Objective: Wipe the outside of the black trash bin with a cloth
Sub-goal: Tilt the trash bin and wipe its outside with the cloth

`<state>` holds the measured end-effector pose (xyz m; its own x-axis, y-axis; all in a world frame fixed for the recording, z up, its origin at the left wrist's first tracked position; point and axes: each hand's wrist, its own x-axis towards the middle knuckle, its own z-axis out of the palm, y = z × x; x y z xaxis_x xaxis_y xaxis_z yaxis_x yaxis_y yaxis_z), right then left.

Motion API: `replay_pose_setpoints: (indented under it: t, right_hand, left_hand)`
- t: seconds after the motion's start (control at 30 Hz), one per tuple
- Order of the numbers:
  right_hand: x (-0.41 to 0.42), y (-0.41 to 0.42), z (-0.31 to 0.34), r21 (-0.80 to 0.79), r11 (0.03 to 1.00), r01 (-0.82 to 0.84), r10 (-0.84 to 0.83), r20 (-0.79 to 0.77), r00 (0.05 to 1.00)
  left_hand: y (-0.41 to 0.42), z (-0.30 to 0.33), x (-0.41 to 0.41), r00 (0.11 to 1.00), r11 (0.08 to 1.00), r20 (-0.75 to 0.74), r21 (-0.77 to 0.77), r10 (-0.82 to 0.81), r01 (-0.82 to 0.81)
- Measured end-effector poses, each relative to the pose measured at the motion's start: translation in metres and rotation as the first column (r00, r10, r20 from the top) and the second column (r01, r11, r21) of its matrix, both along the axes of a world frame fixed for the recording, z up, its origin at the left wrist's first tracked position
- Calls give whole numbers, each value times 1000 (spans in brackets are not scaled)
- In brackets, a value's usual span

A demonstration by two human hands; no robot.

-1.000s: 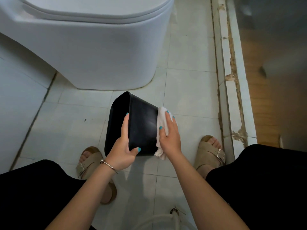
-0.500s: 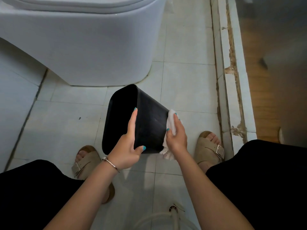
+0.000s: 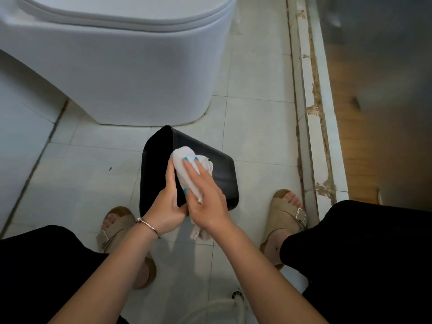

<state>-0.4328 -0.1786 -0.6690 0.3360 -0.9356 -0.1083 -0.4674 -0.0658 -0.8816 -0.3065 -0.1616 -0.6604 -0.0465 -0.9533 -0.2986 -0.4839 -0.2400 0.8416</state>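
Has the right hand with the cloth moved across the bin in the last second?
Yes. The right hand has slid the white cloth from the black trash bin's base end toward its open rim, leftward and toward the toilet.

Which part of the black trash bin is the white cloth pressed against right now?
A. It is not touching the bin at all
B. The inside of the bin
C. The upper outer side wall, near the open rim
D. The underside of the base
C: the right hand presses the white cloth onto the upper outer wall of the tilted black trash bin, next to its rim, while the left hand holds the bin.
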Motion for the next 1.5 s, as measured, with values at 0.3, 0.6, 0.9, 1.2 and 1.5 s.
replay_pose_setpoints:
  t: [0.3,0.6,0.9,1.2,1.5]
  right_hand:
    - [-6,5,-18,-153,988,15,-18,-19,1000]
    - [-21,-5,-62,-161,981,113,-120,-38,992]
    - [-57,-26,-97,-10,971,238,-236,-179,955]
    - [-45,-25,-83,124,940,317,-276,-269,923]
    - [6,20,-43,-124,985,120,-130,-76,989]
  left_hand:
    - [1,1,-1,1000,1000,17,11,20,-21]
    - [9,-7,19,995,993,-37,86,90,-87]
    - [10,0,16,990,985,-53,121,129,-122]
    - [10,-5,20,985,978,-54,139,163,-154]
    - [8,-6,20,992,989,-48,94,115,-110]
